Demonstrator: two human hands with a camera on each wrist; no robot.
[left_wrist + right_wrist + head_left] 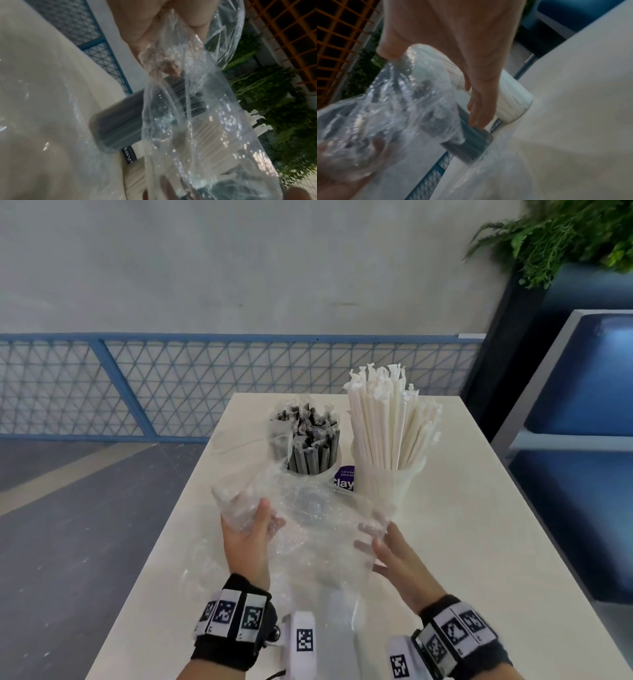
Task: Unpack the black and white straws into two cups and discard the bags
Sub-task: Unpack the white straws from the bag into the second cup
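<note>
Head view – left hand [247, 537] fingers pinch clear bag [308, 522] – right hand [394, 556] fingers spread wide against it

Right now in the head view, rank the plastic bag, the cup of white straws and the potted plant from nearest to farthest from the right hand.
1. plastic bag: touching the right hand, between both hands.
2. cup of white straws: just beyond, on the table.
3. potted plant: far off, upper right, past the table.

Pale table, black and white straws, blue all round

Cream table [462, 508]; black straws [313, 440] in one clear cup, white straws [390, 419] in another; a clear, glinting plastic bag [308, 508]; a purple label [344, 479] with white lettering; black wristbands [236, 621] bearing black-and-white square codes; blue lattice railing [171, 385]; green fern [565, 234].
</note>
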